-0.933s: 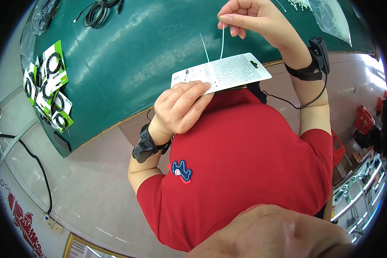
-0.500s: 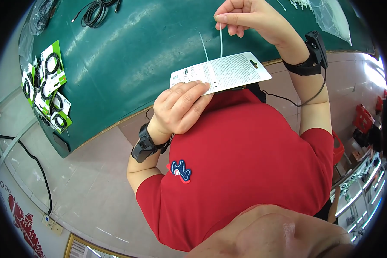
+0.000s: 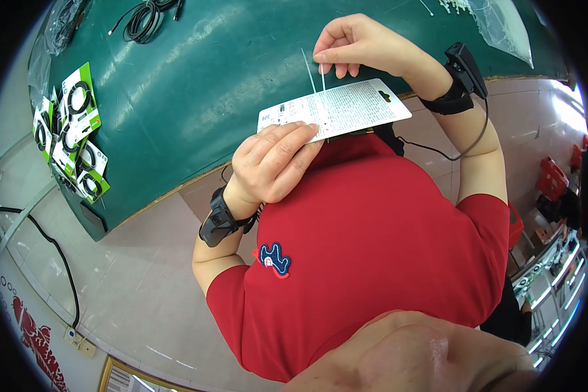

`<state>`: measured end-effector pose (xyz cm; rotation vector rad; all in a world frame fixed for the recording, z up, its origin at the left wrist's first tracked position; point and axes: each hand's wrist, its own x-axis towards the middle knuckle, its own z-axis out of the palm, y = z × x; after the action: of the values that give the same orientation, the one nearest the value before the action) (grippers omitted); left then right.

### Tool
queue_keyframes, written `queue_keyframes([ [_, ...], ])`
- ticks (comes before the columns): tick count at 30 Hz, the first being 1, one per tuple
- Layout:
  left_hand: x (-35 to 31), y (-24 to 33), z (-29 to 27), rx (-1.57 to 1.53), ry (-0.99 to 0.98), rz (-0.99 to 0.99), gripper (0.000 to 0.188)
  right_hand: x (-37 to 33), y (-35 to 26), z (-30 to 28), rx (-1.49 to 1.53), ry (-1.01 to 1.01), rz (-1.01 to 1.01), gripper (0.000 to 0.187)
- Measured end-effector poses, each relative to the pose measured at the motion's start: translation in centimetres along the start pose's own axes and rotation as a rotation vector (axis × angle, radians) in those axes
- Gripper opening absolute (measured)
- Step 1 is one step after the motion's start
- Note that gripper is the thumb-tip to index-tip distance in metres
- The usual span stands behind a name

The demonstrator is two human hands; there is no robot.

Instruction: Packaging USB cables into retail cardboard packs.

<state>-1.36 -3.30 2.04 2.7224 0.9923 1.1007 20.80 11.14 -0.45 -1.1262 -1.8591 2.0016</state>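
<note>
My left hand grips the near-left edge of a white packaging card, fingers on its printed face and the thumb hidden. The card is tilted in front of my red shirt at the table's front edge, its dark hang hole toward the right. Above its far edge my right hand pinches a thin white zip tie between thumb and fingertips. That tie runs down to the card. Just left of it, another thin white strand sticks up from behind the card, free of my fingers. Whatever lies behind the card is hidden.
Carded black cables with green-and-white backing lie piled at the left of the green table. A coiled black cable rests at the far left. White zip ties and a clear plastic bag are at the far right.
My right hand has moved left and nearer to the card, still pinching the zip tie; less of the tie shows above the card. My left hand and the card have barely moved.
</note>
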Motion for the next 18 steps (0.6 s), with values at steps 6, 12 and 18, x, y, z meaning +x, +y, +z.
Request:
queue_keyframes([
  [6,0.4,0.1,0.0,0.017,0.005,-0.031,0.014,-0.4,-0.7,0.9,0.102,-0.018,-0.003,0.021],
  [12,0.7,-0.2,-0.2,-0.007,-0.024,-0.015,0.011,0.0,0.3,1.0,0.132,0.000,0.003,0.020],
  [18,1.0,-0.3,-0.4,-0.024,-0.066,-0.002,0.010,0.0,0.0,1.6,0.090,-0.041,0.019,0.017],
])
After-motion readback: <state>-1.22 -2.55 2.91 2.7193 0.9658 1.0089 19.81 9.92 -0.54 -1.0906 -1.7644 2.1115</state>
